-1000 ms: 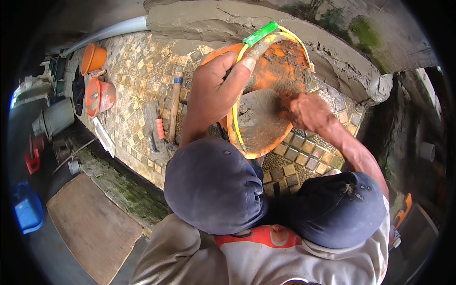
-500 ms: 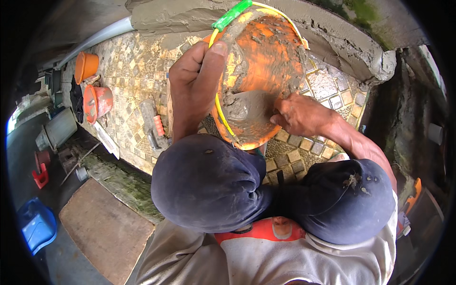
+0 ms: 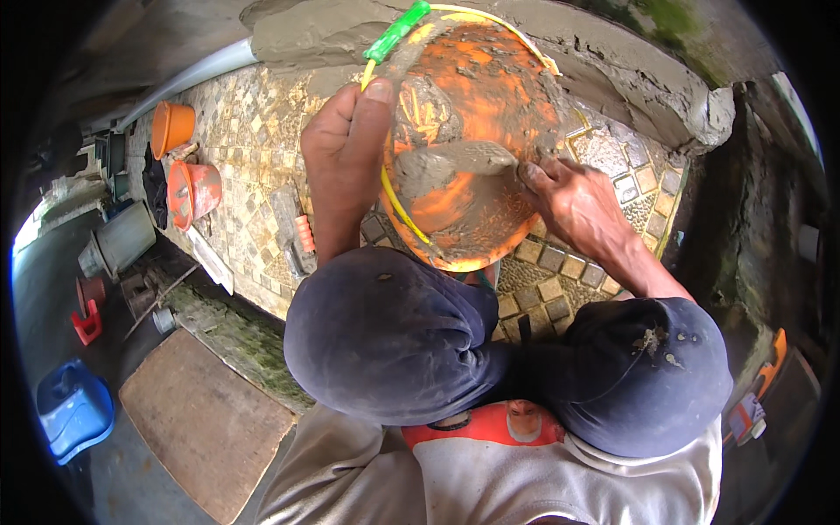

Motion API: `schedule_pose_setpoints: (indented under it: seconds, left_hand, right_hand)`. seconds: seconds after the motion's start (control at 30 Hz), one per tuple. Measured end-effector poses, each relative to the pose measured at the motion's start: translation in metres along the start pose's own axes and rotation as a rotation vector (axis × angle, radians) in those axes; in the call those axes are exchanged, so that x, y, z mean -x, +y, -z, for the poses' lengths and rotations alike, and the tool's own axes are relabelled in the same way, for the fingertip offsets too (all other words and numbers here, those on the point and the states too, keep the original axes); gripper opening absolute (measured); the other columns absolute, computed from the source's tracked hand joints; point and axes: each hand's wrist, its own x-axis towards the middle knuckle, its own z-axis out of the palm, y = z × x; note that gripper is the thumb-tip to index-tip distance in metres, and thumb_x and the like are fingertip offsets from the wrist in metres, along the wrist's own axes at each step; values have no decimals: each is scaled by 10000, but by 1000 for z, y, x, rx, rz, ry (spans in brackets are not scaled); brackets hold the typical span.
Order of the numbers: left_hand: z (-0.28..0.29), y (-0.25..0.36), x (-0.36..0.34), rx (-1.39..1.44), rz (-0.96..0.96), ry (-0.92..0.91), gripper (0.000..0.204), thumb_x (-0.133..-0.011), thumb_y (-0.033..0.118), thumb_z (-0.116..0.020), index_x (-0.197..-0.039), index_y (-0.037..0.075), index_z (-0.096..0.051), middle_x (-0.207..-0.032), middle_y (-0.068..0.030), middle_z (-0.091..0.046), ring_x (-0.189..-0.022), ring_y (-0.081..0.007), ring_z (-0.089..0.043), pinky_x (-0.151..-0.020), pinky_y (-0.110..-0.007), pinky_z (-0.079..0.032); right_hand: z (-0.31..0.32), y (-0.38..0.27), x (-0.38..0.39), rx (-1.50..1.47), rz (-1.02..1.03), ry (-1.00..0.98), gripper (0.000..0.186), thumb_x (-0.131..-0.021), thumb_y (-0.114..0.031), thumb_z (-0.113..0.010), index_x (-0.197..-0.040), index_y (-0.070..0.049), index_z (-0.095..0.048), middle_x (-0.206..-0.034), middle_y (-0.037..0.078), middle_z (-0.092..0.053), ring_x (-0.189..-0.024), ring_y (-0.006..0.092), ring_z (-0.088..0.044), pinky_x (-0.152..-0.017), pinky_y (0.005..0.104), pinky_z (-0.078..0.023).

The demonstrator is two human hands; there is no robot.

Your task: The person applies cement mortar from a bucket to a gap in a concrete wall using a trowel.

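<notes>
An orange bucket (image 3: 455, 210), its inside smeared with wet grey mortar (image 3: 516, 96), is tipped toward me between my knees. My left hand (image 3: 350, 131) is closed at its left rim, on the yellow wire handle (image 3: 391, 201) just below the green grip (image 3: 396, 32). Over at the right rim, my right hand (image 3: 569, 188) is closed on a trowel; its mortar-coated blade (image 3: 464, 159) lies inside the bucket, and its handle is hidden in my fingers.
On the tiled floor (image 3: 249, 122) at left lie another trowel with an orange grip (image 3: 304, 233) and two small orange buckets (image 3: 172, 127). A mortar-covered ledge (image 3: 612, 70) runs behind the bucket. Farther left are a brown board (image 3: 206, 420) and a blue plastic container (image 3: 77, 411).
My right hand has moved up and slightly right, and the trowel blade has swept up across the bucket's inside. More orange shows in the lower part. My left hand keeps its hold.
</notes>
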Motion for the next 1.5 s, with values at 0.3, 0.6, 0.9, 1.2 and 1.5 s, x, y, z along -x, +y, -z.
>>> schedule_pose_setpoints:
  seconds: [0.3, 0.6, 0.9, 1.2, 1.5]
  left_hand:
    - [5, 1, 11, -2, 3, -47, 290, -1078, 227, -656, -833, 73, -644, -724, 124, -467, -676, 8, -366, -577, -219, -300]
    - [9, -1, 12, 55, -35, -67, 255, -1093, 207, -634, -868, 88, -646, -763, 133, -476, -693, 22, -354, -604, -194, -269]
    - [-4, 0, 10, 95, 60, -45, 217, -1093, 202, -627, -933, 67, -685, -812, 117, -536, -732, 17, -411, -641, -188, -324]
    - [48, -19, -5, 2, 33, 112, 286, -1090, 271, -602, -1044, 24, -739, -832, 71, -559, -733, -38, -463, -631, -224, -377]
    - [181, -108, 61, 503, 278, 474, 491, -1132, 365, -503, -1373, -51, -608, -1269, -178, -717, -1103, -254, -732, -971, -401, -608]
  right_hand:
    - [4, 6, -25, 16, -105, -119, 243, -973, -248, -698, -1058, -20, -702, -938, 202, -748, -872, 425, -738, -733, 519, -602]
    - [4, 3, -33, 154, -76, -467, 196, -925, -221, -694, -918, -31, -743, -873, 197, -764, -897, 405, -767, -789, 485, -624]
    - [-20, -10, -15, -282, 40, -234, 253, -957, -225, -761, -1061, -6, -688, -850, 229, -704, -737, 415, -703, -670, 510, -563]
    - [34, -15, -22, -853, -255, -309, 270, -1003, -217, -779, -1082, 39, -744, -759, -15, -605, -698, 82, -496, -626, 317, -455]
    - [96, -14, -86, -794, -421, -214, 307, -999, -241, -680, -1124, 33, -736, -737, 2, -611, -603, 90, -526, -557, 278, -421]
